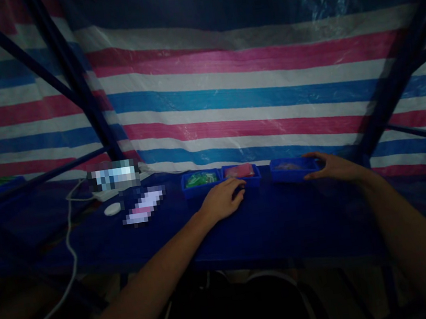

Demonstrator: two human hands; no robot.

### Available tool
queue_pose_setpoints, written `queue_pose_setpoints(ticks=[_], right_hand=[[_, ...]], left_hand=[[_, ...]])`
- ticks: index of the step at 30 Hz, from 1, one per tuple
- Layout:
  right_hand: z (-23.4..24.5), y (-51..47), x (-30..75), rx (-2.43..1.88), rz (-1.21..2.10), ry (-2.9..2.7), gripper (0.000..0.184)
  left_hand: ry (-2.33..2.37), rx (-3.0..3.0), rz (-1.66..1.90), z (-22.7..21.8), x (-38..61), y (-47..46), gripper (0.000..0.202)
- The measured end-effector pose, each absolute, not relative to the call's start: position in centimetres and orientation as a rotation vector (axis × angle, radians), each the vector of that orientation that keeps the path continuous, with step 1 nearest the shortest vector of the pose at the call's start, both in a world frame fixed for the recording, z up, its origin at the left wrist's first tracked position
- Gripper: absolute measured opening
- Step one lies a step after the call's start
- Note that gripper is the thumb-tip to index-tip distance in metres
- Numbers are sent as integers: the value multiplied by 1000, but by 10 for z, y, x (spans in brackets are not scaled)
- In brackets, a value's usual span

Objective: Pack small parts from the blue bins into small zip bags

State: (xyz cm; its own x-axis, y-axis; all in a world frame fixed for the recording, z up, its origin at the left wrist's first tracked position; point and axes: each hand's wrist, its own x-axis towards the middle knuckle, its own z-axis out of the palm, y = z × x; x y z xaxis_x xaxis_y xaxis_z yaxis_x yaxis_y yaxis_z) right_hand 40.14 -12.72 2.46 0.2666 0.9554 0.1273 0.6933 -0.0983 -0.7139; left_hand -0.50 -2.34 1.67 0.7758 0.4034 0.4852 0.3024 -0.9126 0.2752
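Three small blue bins stand in a row at the back of a blue table (pixel 277 224). The left bin (pixel 199 182) holds green pieces, the middle bin (pixel 241 172) holds pink pieces, and the right bin (pixel 291 168) holds dark pieces. My left hand (pixel 222 199) rests knuckles-up on the table just in front of the middle bin, fingers curled loosely, with nothing visible in them. My right hand (pixel 331 166) clasps the right end of the right bin, thumb on the near side and fingers over the rim.
A striped red, white and blue tarp (pixel 248 70) hangs behind the table, framed by dark blue metal poles (pixel 80 88). At the left lie a small white oval object (pixel 112 209), two blurred items and a white cable (pixel 68 243) that trails off the table.
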Motion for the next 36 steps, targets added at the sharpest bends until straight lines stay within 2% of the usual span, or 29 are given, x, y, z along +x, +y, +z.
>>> queue_pose_setpoints(ticks=[5, 10, 15, 19, 26, 32, 36], right_hand=[[45, -143, 384, -1619, 471, -1343, 94], [57, -147, 331, -1369, 780, -1472, 95], [53, -141, 289, -1250, 912, -1562, 92], [43, -131, 256, -1170, 742, -1480, 94], [27, -120, 208, -946, 594, -1413, 103], [17, -119, 196, -1004, 279, -1670, 80], [17, -117, 189, -1046, 143, -1767, 76]], left_hand=[[583, 2746, 723, 5, -13, -34, 42], [634, 2599, 954, 5, -22, -43, 34], [513, 2552, 1070, 16, -22, -51, 41], [404, 2624, 1024, 17, -19, -55, 52], [375, 2729, 1024, 17, -19, -57, 90], [261, 2842, 968, 10, -13, -53, 88], [195, 2884, 878, 5, -11, -51, 91]])
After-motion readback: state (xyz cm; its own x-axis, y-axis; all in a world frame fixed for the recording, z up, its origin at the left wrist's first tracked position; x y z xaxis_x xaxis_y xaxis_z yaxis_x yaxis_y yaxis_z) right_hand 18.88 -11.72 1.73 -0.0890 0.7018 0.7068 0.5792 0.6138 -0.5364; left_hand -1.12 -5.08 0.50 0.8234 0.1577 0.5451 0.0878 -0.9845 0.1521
